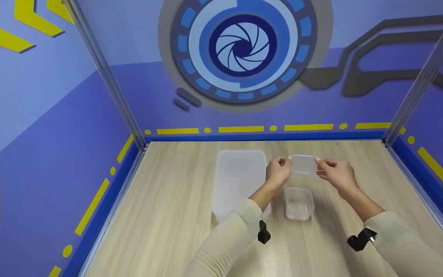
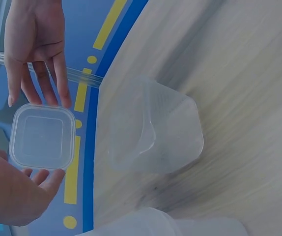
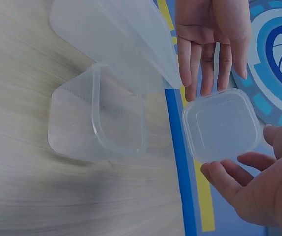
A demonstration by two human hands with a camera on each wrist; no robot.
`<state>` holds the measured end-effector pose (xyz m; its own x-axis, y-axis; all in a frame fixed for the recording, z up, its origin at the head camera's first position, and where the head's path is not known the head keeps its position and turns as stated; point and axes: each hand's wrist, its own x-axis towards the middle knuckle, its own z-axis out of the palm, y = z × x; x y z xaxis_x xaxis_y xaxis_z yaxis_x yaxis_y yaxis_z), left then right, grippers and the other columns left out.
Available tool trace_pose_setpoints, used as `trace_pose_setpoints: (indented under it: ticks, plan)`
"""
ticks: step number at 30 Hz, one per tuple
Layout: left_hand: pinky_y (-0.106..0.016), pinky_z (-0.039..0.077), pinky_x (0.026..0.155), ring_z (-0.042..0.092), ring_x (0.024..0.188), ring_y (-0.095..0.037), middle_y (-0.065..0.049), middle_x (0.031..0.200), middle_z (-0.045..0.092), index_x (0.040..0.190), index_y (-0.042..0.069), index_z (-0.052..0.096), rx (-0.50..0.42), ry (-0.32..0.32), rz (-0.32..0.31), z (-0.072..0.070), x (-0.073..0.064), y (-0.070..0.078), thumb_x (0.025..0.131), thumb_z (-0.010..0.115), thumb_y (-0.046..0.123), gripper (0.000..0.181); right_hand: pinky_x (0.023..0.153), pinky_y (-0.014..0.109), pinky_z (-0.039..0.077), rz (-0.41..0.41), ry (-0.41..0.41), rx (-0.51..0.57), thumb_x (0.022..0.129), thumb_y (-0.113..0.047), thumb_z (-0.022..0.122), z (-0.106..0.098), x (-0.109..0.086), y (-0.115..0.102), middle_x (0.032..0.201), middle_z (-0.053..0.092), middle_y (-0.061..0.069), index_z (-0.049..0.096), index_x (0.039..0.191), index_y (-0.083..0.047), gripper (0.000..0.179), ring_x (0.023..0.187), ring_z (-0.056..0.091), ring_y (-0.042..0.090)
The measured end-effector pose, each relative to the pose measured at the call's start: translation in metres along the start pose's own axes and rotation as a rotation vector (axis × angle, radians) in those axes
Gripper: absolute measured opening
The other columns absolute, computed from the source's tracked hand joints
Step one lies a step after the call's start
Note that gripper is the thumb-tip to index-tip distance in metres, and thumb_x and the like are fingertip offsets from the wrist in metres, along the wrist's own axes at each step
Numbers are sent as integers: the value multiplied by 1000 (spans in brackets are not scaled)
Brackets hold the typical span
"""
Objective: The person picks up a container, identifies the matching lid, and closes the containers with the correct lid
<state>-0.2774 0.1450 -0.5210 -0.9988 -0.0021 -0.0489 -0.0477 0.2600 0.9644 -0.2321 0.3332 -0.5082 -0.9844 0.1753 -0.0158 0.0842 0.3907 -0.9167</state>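
Note:
Both hands hold a small, clear, square lid [image 1: 303,164] by its opposite sides, above the table. The left hand [image 1: 279,171] grips the lid's left edge with its fingertips. At the right edge the right hand [image 1: 337,175] holds it with thumb and fingertips. In the left wrist view the lid [image 2: 42,137] faces the camera flat, with a raised square line inside its rim. Just nearer than the lid, a small clear square container [image 1: 299,204] stands upright on the table, its top uncovered. The right wrist view shows the container's open rim [image 3: 98,108].
A larger translucent rectangular box [image 1: 240,177] with a whitish top stands left of the small container, partly behind the left forearm. The wood-grain table [image 1: 167,215] is bounded by blue printed panels [image 1: 140,92] at the back and sides, with metal corner posts [image 1: 106,73].

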Motion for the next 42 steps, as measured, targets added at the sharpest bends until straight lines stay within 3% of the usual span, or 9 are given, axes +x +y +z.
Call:
trace_pose_setpoints:
  ticks: [9, 19, 26, 29, 34, 39, 42]
  plan:
    - [-34, 54, 79, 60, 82, -10, 5, 87, 67, 96, 14, 75, 2, 2, -33, -5, 0, 2, 104, 69, 32, 21, 94, 27, 56, -5, -13, -15, 111, -35, 58, 2, -1, 3, 136, 63, 34, 57, 142, 13, 58, 121, 69, 38]
    - [-31, 54, 78, 61, 82, -11, 5, 87, 67, 95, 12, 74, 26, 4, -34, -4, 2, -3, 100, 74, 35, 23, 91, 22, 57, 4, -22, -55, 109, -39, 60, 3, -1, 5, 136, 64, 32, 59, 140, 13, 60, 122, 69, 35]
    - [-34, 56, 83, 63, 85, -12, 5, 90, 69, 98, 12, 75, 29, -23, -46, -5, 1, -7, 99, 77, 34, 21, 104, 51, 54, -8, -54, -160, 110, -43, 57, 2, -5, 3, 134, 66, 29, 62, 139, 10, 61, 122, 68, 39]
    - [-32, 56, 83, 64, 86, -11, 4, 91, 71, 98, 12, 76, 44, -31, -46, -6, 1, -7, 98, 77, 34, 22, 107, 54, 51, -10, -68, -147, 111, -40, 57, 2, -6, 2, 135, 65, 31, 61, 139, 11, 59, 123, 67, 41]
    - [-30, 56, 83, 64, 86, -10, 5, 91, 72, 100, 11, 78, 43, -36, -53, -7, 1, -7, 98, 77, 32, 20, 108, 51, 51, 11, -75, -133, 111, -41, 55, 3, -6, 3, 133, 67, 29, 61, 139, 11, 60, 124, 67, 38]
    - [-26, 53, 77, 61, 81, -8, 5, 85, 69, 97, 11, 79, 2, -38, -63, -8, -1, -6, 97, 78, 21, 10, 94, 32, 56, 16, -54, -143, 110, -41, 58, 5, -5, 5, 123, 73, 23, 65, 134, 11, 58, 117, 70, 33]
    - [-27, 51, 73, 59, 78, -9, 4, 81, 66, 96, 9, 78, -40, -60, -84, -8, -3, -5, 98, 77, 16, 7, 94, 35, 56, 19, -32, -138, 109, -39, 59, 6, -6, 6, 120, 75, 21, 68, 131, 10, 54, 118, 70, 34]
